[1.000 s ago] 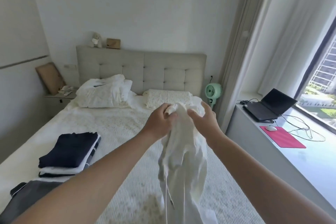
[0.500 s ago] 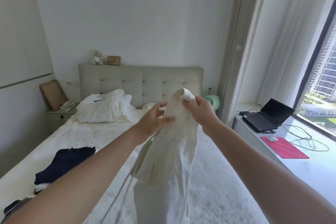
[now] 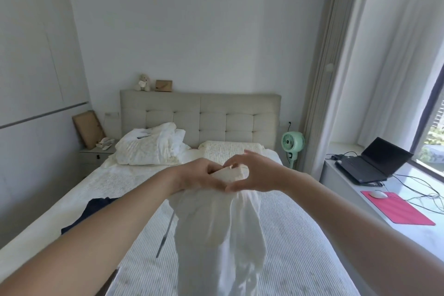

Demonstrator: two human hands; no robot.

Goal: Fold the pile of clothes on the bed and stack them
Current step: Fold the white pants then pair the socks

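I hold a white garment (image 3: pixel 221 235) up in front of me over the bed (image 3: pixel 300 247). My left hand (image 3: pixel 199 176) and my right hand (image 3: pixel 254 173) meet at its top edge and both grip the bunched cloth there. The rest of the garment hangs straight down between my forearms, its lower end below the view. A dark navy piece of clothing (image 3: pixel 93 209) lies on the bed to the left, mostly hidden by my left arm.
Rumpled white bedding (image 3: pixel 149 149) and a pillow (image 3: pixel 230 149) lie by the padded headboard (image 3: pixel 199 118). A green fan (image 3: pixel 292 143) stands right of the bed. A laptop (image 3: pixel 374 163), mouse and red pad (image 3: pixel 396 209) are on the window ledge. A nightstand (image 3: pixel 96 154) stands at left.
My hands have come closer together at the top of the white garment and lowered slightly. The view has tilted upward, so the folded stack at left is mostly out of sight.
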